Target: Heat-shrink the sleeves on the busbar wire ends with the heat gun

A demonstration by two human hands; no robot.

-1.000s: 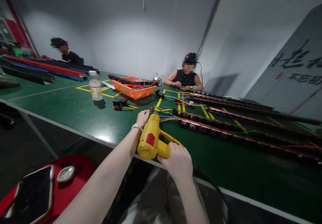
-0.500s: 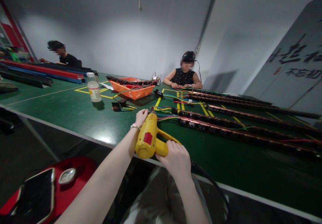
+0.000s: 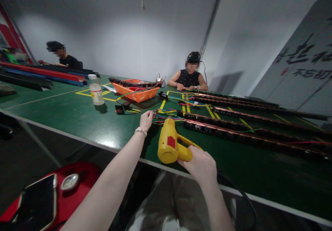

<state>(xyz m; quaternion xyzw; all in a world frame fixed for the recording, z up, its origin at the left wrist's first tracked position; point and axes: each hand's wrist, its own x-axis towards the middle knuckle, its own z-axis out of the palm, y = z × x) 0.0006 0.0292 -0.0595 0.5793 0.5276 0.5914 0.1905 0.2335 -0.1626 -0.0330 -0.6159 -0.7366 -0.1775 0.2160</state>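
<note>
My right hand [image 3: 201, 163] is wrapped round the handle of a yellow heat gun [image 3: 168, 142], whose nozzle points away from me toward a bundle of coloured wires [image 3: 168, 115]. These wires come off the left ends of long dark strips with copper-coloured edges [image 3: 223, 129]. At the wires' left tips my left hand [image 3: 146, 119] is closed in a pinch; its fingertips appear to hold a wire end, though the fingers hide most of it. A bracelet [image 3: 140, 131] circles the left wrist.
An orange basket [image 3: 141, 95] holding dark parts stands beyond my hands, with a bottle [image 3: 96, 91] to its left. Short wired parts [image 3: 126, 109] lie nearer. A co-worker [image 3: 192, 73] sits across the green table [image 3: 77, 117]. A phone [image 3: 38, 203] rests on a red stool [image 3: 83, 170].
My right hand has carried the heat gun to the right, away from my left hand. The left hand stays at the wire tips, now more fully visible.
</note>
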